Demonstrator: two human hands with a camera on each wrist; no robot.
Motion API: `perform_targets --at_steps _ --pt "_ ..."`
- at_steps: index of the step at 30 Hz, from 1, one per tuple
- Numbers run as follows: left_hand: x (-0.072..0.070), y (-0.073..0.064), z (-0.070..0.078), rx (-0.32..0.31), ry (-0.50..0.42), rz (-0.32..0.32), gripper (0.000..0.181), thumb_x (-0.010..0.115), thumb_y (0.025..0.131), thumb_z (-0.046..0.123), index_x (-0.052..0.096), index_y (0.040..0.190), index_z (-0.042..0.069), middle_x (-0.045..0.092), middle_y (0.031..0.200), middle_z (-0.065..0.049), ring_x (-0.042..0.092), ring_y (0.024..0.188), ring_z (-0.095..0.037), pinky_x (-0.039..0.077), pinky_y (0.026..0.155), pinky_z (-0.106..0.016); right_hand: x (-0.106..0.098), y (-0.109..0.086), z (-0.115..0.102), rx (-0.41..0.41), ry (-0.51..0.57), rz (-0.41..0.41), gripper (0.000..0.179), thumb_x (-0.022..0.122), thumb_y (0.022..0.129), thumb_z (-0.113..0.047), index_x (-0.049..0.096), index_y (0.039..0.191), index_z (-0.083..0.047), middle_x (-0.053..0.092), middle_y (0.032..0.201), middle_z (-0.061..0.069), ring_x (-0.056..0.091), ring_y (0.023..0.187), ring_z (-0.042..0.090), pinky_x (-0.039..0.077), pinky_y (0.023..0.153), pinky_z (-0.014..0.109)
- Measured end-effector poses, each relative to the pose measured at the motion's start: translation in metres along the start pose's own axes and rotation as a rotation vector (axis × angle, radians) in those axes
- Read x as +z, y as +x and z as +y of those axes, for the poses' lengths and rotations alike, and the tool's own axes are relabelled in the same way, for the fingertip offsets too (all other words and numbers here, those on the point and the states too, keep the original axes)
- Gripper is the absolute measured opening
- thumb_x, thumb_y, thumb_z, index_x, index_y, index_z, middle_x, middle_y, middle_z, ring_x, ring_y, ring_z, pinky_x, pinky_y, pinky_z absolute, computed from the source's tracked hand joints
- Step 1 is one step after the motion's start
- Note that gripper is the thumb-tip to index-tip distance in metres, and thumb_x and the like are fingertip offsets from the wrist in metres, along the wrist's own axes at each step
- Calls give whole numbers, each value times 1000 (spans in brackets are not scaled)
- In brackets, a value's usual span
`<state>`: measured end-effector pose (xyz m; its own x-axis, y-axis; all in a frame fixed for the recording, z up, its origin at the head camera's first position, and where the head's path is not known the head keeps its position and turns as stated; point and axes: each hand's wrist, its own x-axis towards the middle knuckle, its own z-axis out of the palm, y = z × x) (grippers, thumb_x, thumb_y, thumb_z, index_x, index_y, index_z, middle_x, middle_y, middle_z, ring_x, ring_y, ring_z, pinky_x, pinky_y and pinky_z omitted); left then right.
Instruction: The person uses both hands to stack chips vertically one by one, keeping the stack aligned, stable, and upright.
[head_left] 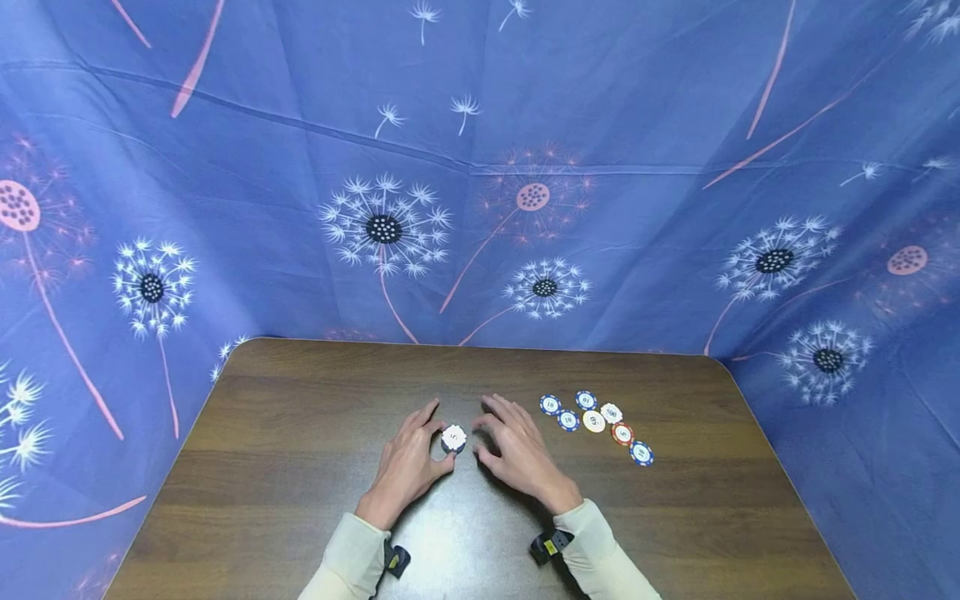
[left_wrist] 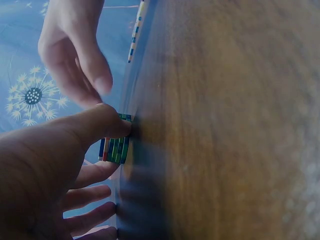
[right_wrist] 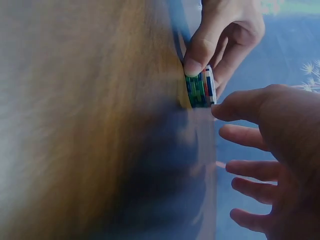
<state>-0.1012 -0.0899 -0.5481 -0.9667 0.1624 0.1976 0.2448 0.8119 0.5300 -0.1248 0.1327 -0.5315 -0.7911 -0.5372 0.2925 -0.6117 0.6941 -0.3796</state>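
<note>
A short stack of poker chips point(head_left: 453, 438) stands on the wooden table, with a white chip on top. Seen from the side in the right wrist view, the stack point(right_wrist: 197, 91) shows green chips low down, with red and dark blue ones above. My left hand point(head_left: 408, 458) holds the stack between thumb and index finger; its other fingers are spread apart. The left thumb point(left_wrist: 112, 122) covers part of the chips. Just right of the stack hovers my right hand point(head_left: 517, 450), fingers loosely bent and apart, holding nothing.
Several loose chips lie flat on the table point(head_left: 315, 392) to the right, among them a blue chip point(head_left: 641, 453), a red chip point(head_left: 622, 433) and a cream chip point(head_left: 593, 421). Blue dandelion-print cloth point(head_left: 480, 250) hangs behind the table and along its sides.
</note>
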Motion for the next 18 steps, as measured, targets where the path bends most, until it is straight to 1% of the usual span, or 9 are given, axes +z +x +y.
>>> perform_targets --at_steps 4,8,13,18 --pt "0 -1 0 1 -5 20 43 91 79 29 79 116 11 56 159 -11 56 142 -33 61 81 -58 -7 -16 4 26 -31 15 27 84 90 -17 74 114 -9 57 152 25 49 145 49 36 116 71" --pt "0 -2 0 -1 -7 25 42 91 78 28 79 115 12 56 159 -11 55 142 -33 61 82 -58 -15 -35 12 69 -69 28 29 85 90 -19 74 116 -10 58 152 23 50 145 48 36 117 70" --pt "1 -2 0 12 5 25 42 91 79 28 79 115 11 56 158 -12 55 142 -35 61 83 -58 -24 -58 26 118 -86 94 32 88 85 -14 75 114 -9 60 149 24 53 142 48 38 116 68" --pt "2 -1 2 8 4 26 42 91 79 28 79 115 12 56 158 -12 56 141 -35 61 84 -58 -31 -80 35 164 -86 154 35 91 82 -12 75 113 -7 59 149 26 52 141 50 38 114 68"
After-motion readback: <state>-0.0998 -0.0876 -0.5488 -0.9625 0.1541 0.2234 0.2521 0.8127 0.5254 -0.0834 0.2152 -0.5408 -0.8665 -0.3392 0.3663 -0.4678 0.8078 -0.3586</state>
